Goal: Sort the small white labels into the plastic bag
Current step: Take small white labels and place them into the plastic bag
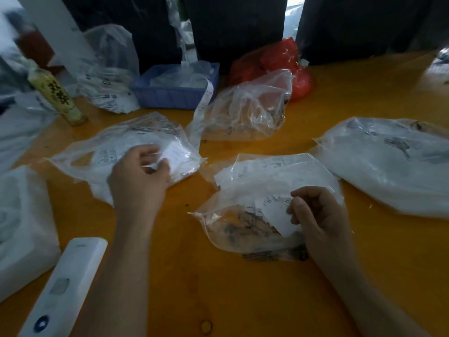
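Item 1. My left hand [139, 176], at about 9 o'clock from table centre: fingers curled, pinching a small white label [173, 154] at the mouth of the left clear plastic bag [102, 152]. That bag already holds a thick white heap of labels.

Item 2. My right hand [318, 215], at about 4 o'clock: fingers and thumb closed on a few white labels [277, 215] drawn from the near clear bag [243, 229], which lies just beside the hand. More printed slips show inside it, over something brownish I cannot identify.

Item 3. Large white-filled bag [388, 166], at 3 o'clock, apart from both hands.

Item 4. Crumpled clear bag [247, 110] at 12 o'clock, with a long paper strip [201, 110] trailing from the blue plastic tray [175, 93] behind it.

Item 5. Red bag [274, 62] at 1 o'clock; bottle with yellow-green label [58, 93] at 10 o'clock; white handheld device [63, 288] at 7 o'clock.

Item 6. Orange table [218, 288], bearing all of the above.

Progress, as I judge it: well under way. The left bag is largely filled; the near bag still carries unsorted labels, and both hands hold pieces not yet deposited. How much remains in the other bags I cannot tell.
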